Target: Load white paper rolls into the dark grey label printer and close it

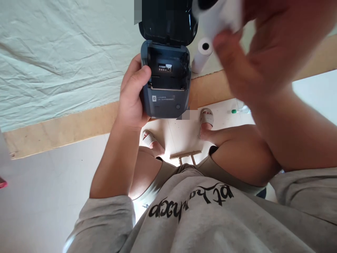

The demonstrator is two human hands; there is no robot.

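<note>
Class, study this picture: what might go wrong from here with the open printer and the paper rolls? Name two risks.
1. The left hand alone grips the printer, its lid open, past the table edge and above the floor; a slip might drop it.
2. The right hand is busy holding a paper roll, while the spare roll sits near that edge; a nudge may knock it off.

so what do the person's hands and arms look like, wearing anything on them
The left hand and right hand are bare: no gloves, rings or watch in view. Forearms are uncovered; the left sleeve and right sleeve, loose grey sweatshirt fabric, sit bunched near the elbows. Black lettering runs across the chest.
</note>
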